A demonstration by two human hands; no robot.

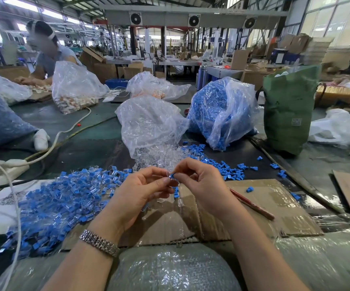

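Observation:
My left hand (pixel 142 192) and my right hand (pixel 199 181) meet above a cardboard sheet (pixel 274 206), fingertips together. Between them they pinch a small blue plastic piece (pixel 172 176) with a clear part against it. A blue-and-clear assembled piece (pixel 177 195) hangs just below my fingers. A big heap of assembled blue-and-clear pieces (pixel 65 204) lies to the left. Loose clear parts (pixel 159 156) spill from a clear bag (pixel 148 122) straight ahead. Loose blue pieces (pixel 226 170) are scattered ahead on the right.
A bag of blue pieces (pixel 222 110) and a green bag (pixel 287 110) stand at the right rear. A reddish pencil-like stick (pixel 251 204) lies on the cardboard. White cables and a power strip (pixel 8 166) lie at left. Another person (pixel 48 53) works far left. Bubble wrap (pixel 169 269) covers my lap.

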